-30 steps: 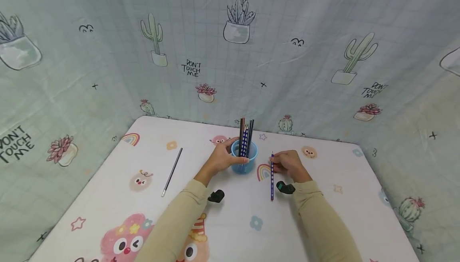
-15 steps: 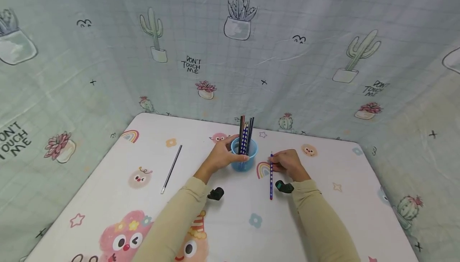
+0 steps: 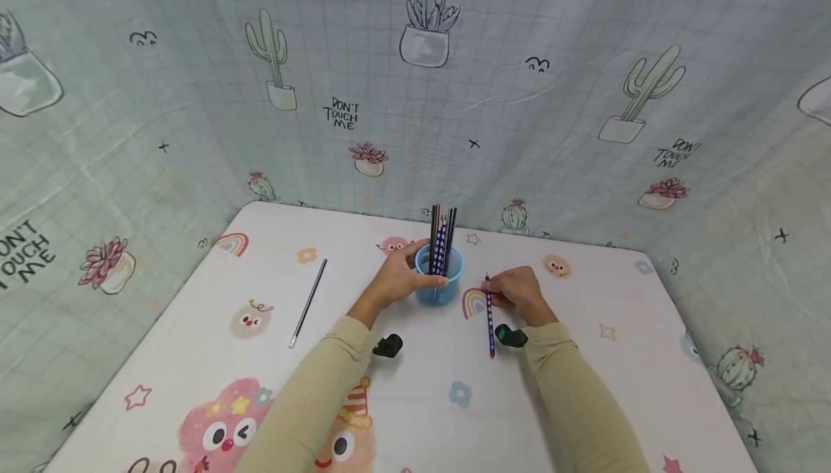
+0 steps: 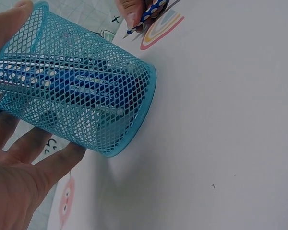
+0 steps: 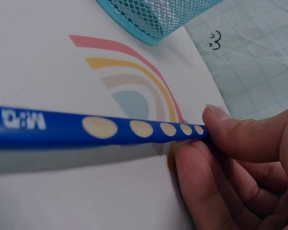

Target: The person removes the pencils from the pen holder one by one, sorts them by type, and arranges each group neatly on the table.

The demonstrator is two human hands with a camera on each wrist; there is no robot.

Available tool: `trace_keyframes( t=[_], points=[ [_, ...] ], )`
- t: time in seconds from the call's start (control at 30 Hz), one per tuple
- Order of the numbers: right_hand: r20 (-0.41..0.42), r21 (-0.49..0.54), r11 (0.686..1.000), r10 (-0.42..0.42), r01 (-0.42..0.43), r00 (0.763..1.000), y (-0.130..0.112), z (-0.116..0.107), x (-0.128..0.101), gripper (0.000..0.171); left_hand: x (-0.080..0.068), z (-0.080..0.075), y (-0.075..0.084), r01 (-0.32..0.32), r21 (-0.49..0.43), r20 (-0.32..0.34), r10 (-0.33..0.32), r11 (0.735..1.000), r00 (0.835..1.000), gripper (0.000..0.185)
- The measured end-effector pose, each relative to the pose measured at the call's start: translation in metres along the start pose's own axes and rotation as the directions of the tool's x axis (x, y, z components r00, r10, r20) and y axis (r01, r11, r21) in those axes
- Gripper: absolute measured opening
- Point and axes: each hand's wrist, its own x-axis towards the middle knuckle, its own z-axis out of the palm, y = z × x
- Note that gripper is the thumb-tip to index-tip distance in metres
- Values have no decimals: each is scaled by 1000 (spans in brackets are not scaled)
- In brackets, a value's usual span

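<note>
My left hand (image 3: pixel 397 278) grips a light-blue mesh pencil cup (image 3: pixel 436 298), thumb on the near side and fingers around the far side. Inside the cup (image 4: pixel 86 96) stand several pencils (image 3: pixel 441 239), some black and some blue with pale oval spots. To the right of the cup, my right hand (image 3: pixel 521 293) pinches a blue pencil (image 3: pixel 490 325) near its sharpened end between thumb and fingers. The pencil's point faces away from me, with its red end towards me. In the right wrist view, pale oval hollows run along this pencil (image 5: pixel 62 132). The right hand's other fingers curl below.
A dark, thin pencil-like stick (image 3: pixel 308 303) with a pale end lies on the white table (image 3: pixel 428 415) to the left. Patterned cloth (image 3: pixel 480 112) hangs behind and at both sides of the table. A small black device (image 3: pixel 388 345) sits at each wrist.
Both hands keep their holds on the cup and the blue pencil. The pencil's red end has swung very slightly to the right. The head view has tilted down a little.
</note>
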Motion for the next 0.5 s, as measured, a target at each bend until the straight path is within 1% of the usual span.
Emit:
trace_keyframes(
  t=[0.2, 0.37, 0.5],
  points=[
    [-22, -46, 999, -5, 4, 1000, -3, 2, -1, 19, 0, 0, 0, -3, 18, -5, 3, 1000, 1000, 100],
    [-33, -97, 995, -37, 33, 999, -2, 3, 0, 16, -1, 1, -1, 3, 11, -9, -3, 1000, 1000, 100],
    [-38, -70, 995, -79, 76, 996, -2, 2, -1, 16, -1, 1, 0, 4, 7, -11, -4, 1000, 1000, 97]
  ],
)
